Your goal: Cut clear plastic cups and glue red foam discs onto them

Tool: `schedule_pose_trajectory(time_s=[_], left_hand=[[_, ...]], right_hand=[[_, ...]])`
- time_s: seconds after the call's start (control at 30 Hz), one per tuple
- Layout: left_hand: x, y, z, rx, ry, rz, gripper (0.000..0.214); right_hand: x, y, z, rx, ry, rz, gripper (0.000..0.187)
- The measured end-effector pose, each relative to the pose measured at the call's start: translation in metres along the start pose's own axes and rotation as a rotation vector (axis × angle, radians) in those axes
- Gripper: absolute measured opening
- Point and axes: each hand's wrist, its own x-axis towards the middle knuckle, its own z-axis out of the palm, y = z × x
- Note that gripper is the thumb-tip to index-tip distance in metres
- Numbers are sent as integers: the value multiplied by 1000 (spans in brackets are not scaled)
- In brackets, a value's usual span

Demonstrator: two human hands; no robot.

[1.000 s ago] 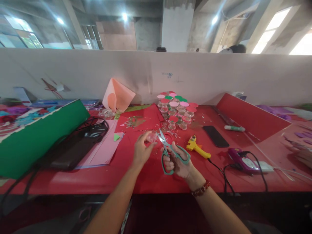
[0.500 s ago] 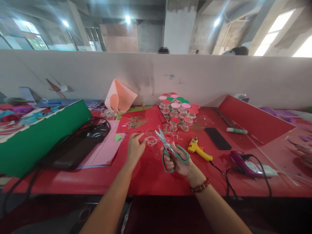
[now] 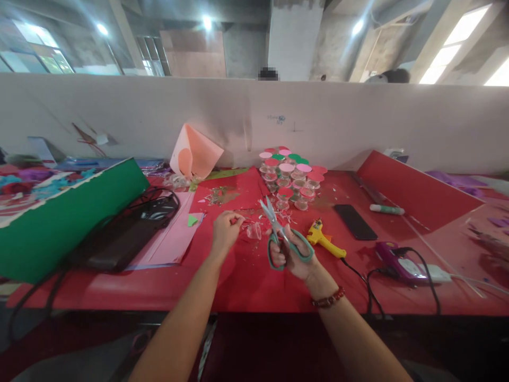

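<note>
My right hand (image 3: pixel 296 257) grips a pair of scissors (image 3: pixel 292 240) with green handles, fingers through the loops, blades parted and pointing away from me. To its left, my left hand (image 3: pixel 226 232) hovers over the red tabletop with thumb and forefinger pinched together; whatever may be between them is too small to make out. A small clear plastic cup (image 3: pixel 254 231) lies tilted between the hands, apart from both. Beyond it stand stacked clear cups topped with red, pink and green paper discs (image 3: pixel 286 167). Paper scraps (image 3: pixel 217 196) are scattered on red paper.
At right are a yellow glue gun (image 3: pixel 326 240), a black phone (image 3: pixel 355 222), a glue stick (image 3: pixel 386 209) and a purple power strip (image 3: pixel 401 263) with cables. A black bag (image 3: pixel 115 239) and pink sheets (image 3: pixel 175 241) lie left, beside a green board (image 3: pixel 71 217). A red board (image 3: pixel 417 191) stands right.
The clear cup has shifted slightly right and tipped onto its side. My left fingers have drawn together into a pinch. The scissors have moved a little right and up.
</note>
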Motion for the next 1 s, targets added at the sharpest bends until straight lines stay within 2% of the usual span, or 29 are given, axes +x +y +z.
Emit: schedule_pose_trajectory(time_s=[0.13, 0.27, 0.3, 0.4, 0.47, 0.57, 0.63, 0.77, 0.9, 1.0], left_hand=[[3, -17, -8, 102, -27, -18, 10], [1, -19, -8, 233, -1, 75, 11], [0, -17, -6, 233, -26, 117, 13], [-6, -9, 3, 184, -204, 214, 47], [-10, -2, 10, 214, -305, 208, 62], [-13, 5, 18, 235, -337, 133, 47], [-10, 8, 18, 64, -314, 90, 41], [1, 9, 7, -515, -188, -57, 46], [7, 1, -5, -877, -201, -194, 42], [9, -8, -9, -1034, -172, -236, 39]], right_hand=[[14, -25, -11, -137, 111, -94, 31], [28, -36, -20, -104, 113, -137, 31], [30, -35, -22, -83, 119, -136, 32], [31, -28, -26, -70, 157, -123, 32], [30, -24, -26, -93, 171, -131, 30], [29, -19, -24, -122, 183, -150, 32], [29, -17, -23, -148, 192, -161, 33], [31, -12, -23, -326, 220, -294, 31], [40, -10, -25, -815, 331, -519, 36], [47, -11, -22, -1193, 401, -598, 41]])
